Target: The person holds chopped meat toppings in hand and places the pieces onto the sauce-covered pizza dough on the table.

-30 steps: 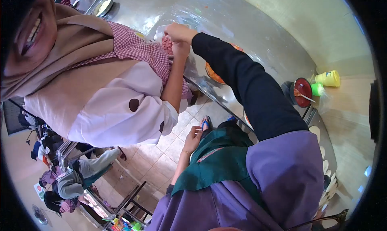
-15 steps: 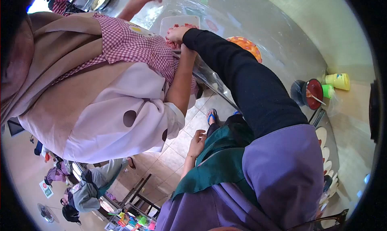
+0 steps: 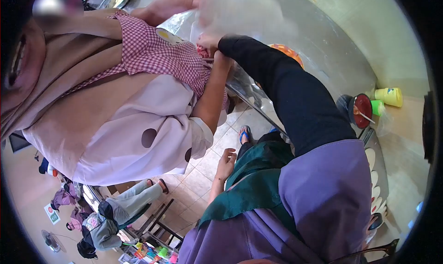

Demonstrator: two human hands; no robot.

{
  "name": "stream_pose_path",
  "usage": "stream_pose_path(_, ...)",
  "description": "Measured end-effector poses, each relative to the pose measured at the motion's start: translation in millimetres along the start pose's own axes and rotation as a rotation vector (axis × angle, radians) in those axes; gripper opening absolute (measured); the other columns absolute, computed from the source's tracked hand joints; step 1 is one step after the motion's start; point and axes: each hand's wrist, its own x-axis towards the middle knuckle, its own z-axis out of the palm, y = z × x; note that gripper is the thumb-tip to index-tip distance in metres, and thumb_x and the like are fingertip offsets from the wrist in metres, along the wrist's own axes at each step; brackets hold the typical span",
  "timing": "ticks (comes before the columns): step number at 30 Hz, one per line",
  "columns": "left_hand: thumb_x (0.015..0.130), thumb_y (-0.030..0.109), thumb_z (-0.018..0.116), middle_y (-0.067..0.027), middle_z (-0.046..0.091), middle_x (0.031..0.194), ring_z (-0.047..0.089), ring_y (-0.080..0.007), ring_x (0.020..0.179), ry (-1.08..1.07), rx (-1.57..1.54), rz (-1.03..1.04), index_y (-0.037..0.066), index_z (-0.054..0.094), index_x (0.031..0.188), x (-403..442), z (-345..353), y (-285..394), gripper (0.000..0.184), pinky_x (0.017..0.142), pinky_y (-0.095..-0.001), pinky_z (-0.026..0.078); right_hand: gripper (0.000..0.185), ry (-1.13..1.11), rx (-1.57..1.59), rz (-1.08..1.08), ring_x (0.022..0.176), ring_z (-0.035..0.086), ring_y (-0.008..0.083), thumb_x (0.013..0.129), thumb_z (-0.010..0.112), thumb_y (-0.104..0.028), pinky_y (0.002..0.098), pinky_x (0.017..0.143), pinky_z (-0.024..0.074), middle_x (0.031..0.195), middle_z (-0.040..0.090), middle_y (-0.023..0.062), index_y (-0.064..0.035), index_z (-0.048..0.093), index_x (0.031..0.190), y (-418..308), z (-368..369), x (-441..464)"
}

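My left hand (image 3: 226,161) hangs beside my green apron (image 3: 244,195), its fingers loosely bent and slightly apart, with nothing in it. My right arm, in a black sleeve (image 3: 286,84), stretches over the metal table. At its end my right hand (image 3: 210,41) is over the pinkish-red meat (image 3: 202,51) in a white tray; its fingers are largely hidden. A co-worker's forearm (image 3: 214,93) reaches up close to my right wrist. The co-worker's other hand (image 3: 177,5) is beside a blurred, whitish translucent thing (image 3: 244,12) over the tray.
An orange patterned plate (image 3: 290,53) lies partly behind my sleeve. Farther right are a dark red bowl (image 3: 362,111) with a spoon, a green cup (image 3: 377,107) and a yellow container (image 3: 390,96). The co-worker stands close on the left; other people are behind.
The co-worker's other hand has come into view and moved towards the tray, with the whitish thing now across it. My left hand has shifted slightly away from the apron.
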Motion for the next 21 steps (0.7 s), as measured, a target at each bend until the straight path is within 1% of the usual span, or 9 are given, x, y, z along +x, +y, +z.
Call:
stream_pose_path(1,0.090,0.016,0.048,-0.0117,0.060,0.097,0.057,-0.0193,0.086,-0.001,0.008,0.016,0.004,0.049,0.113,4,-1,-4,0.026,0.077,-0.0306,0.045,0.042,0.022,0.006,-0.029,0.097,0.057,0.0309,0.056,0.074,-0.022,0.0384,0.085,0.0460,0.095,0.062,0.0135,-0.0069,0.063,0.093,1,6,4)
stream_pose_path(4,0.090,0.017,0.049,-0.0137,0.062,0.098,0.060,-0.0215,0.087,0.004,0.011,0.054,0.004,0.049,0.114,6,-2,-5,0.027,0.075,-0.0326,0.047,0.026,0.081,0.009,-0.124,0.091,0.063,0.0320,0.064,0.068,-0.017,0.0416,0.076,0.0510,0.093,0.066,0.0142,-0.0076,0.067,0.088,9,14,11)
stream_pose_path(8,0.091,0.018,0.048,-0.0143,0.060,0.096,0.059,-0.0210,0.088,0.008,0.046,0.069,0.005,0.049,0.113,5,-6,-7,0.025,0.076,-0.0313,0.046,0.030,0.128,-0.005,-0.082,0.091,0.063,0.0326,0.059,0.072,-0.018,0.0414,0.075,0.0513,0.090,0.066,0.0148,-0.0075,0.067,0.086,9,25,20)
stream_pose_path(10,0.091,0.018,0.048,-0.0139,0.060,0.096,0.058,-0.0206,0.088,0.018,0.036,0.072,0.006,0.049,0.112,5,-6,-12,0.025,0.076,-0.0311,0.046,0.023,-0.014,-0.086,-0.184,0.089,0.063,0.0327,0.068,0.062,-0.018,0.0412,0.074,0.0515,0.090,0.066,0.0156,-0.0065,0.068,0.087,7,19,18)
stream_pose_path(14,0.091,0.018,0.049,-0.0130,0.060,0.095,0.057,-0.0202,0.088,0.044,0.002,0.084,0.006,0.050,0.112,4,-9,-15,0.024,0.077,-0.0313,0.046,0.023,-0.054,-0.064,-0.028,0.088,0.063,0.0319,0.074,0.055,-0.016,0.0417,0.073,0.0512,0.093,0.066,0.0154,-0.0053,0.068,0.089,-7,-2,1)
stream_pose_path(16,0.091,0.019,0.049,-0.0128,0.060,0.095,0.057,-0.0202,0.088,0.046,0.007,0.077,0.007,0.050,0.111,3,-10,-13,0.024,0.077,-0.0313,0.045,0.023,-0.040,0.281,0.136,0.086,0.064,0.0317,0.075,0.052,-0.014,0.0422,0.073,0.0506,0.093,0.066,0.0156,-0.0046,0.068,0.089,-4,-5,-1)
stream_pose_path(17,0.091,0.019,0.049,-0.0126,0.059,0.094,0.057,-0.0202,0.087,0.053,0.008,0.077,0.007,0.051,0.111,2,-9,-15,0.024,0.077,-0.0314,0.045,0.023,-0.038,0.276,0.134,0.086,0.064,0.0317,0.075,0.052,-0.014,0.0422,0.073,0.0506,0.093,0.066,0.0156,-0.0046,0.068,0.089,-5,1,-1)
stream_pose_path(19,0.091,0.019,0.049,-0.0121,0.059,0.094,0.057,-0.0200,0.087,0.058,0.013,0.065,0.007,0.051,0.111,0,-9,-9,0.024,0.077,-0.0312,0.045,0.023,-0.014,0.060,-0.042,0.084,0.063,0.0329,0.074,0.052,-0.015,0.0427,0.072,0.0501,0.091,0.066,0.0168,-0.0048,0.069,0.086,0,10,2)
stream_pose_path(21,0.091,0.019,0.049,-0.0117,0.059,0.094,0.056,-0.0198,0.087,0.061,0.017,0.061,0.007,0.051,0.111,4,-7,-11,0.023,0.077,-0.0310,0.045,0.023,0.010,0.052,-0.033,0.083,0.063,0.0332,0.074,0.051,-0.015,0.0427,0.072,0.0501,0.090,0.066,0.0170,-0.0059,0.069,0.086,-4,9,-7)
